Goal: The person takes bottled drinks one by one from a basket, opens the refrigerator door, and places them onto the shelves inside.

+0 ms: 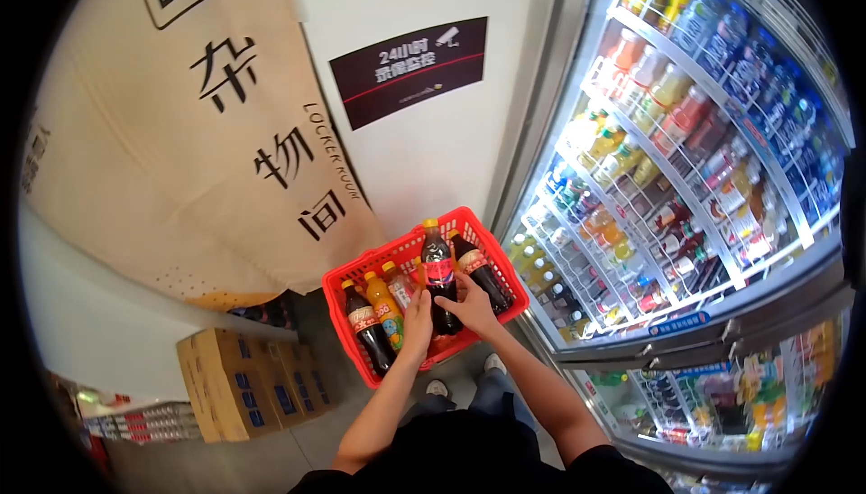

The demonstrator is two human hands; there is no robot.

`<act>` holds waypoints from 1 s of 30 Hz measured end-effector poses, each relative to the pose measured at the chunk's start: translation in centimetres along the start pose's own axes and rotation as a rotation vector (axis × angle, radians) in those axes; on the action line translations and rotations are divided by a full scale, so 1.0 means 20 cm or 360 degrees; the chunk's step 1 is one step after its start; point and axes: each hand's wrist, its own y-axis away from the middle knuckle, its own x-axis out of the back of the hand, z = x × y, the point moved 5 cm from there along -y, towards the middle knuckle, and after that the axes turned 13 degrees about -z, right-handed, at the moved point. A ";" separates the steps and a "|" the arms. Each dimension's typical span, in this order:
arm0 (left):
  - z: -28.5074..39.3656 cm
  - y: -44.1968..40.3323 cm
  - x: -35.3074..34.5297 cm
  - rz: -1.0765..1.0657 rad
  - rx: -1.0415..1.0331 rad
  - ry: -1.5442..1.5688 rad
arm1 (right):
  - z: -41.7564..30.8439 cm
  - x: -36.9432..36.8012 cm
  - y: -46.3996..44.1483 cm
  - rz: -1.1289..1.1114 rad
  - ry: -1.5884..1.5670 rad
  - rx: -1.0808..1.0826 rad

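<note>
My right hand (473, 307) grips the lower part of a dark soda bottle (439, 270) with a yellow cap and a pink-red label. Against the bottle's left side is my left hand (418, 323), its fingers curled partly out of sight. The bottle is held upright over a red plastic basket (336, 311). Inside the basket, a dark bottle with a cream label (365, 321) leans at the left, beside an orange drink bottle (385, 306) and a clear bottle with a yellow cap (398, 284). Another dark bottle (481, 270) lies at the right.
A lit drinks fridge (667, 160) with several shelves of bottles stands at the right. Cardboard boxes (244, 381) sit on the floor at the left, below a beige curtain (180, 205). A dark sign (410, 70) is on the white wall ahead.
</note>
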 end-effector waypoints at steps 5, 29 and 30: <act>0.10 0.04 -0.07 -0.0402 -0.0114 0.0066 | -0.19 -0.02 0.22 0.0252 0.0089 0.0070; -0.24 1.15 -1.17 -0.1773 0.0051 -0.0218 | -0.12 0.35 2.09 0.1226 -0.0224 0.0039; -0.27 1.21 -1.20 -0.1821 0.0039 -0.0230 | -0.12 0.35 2.18 0.1289 -0.0228 0.0018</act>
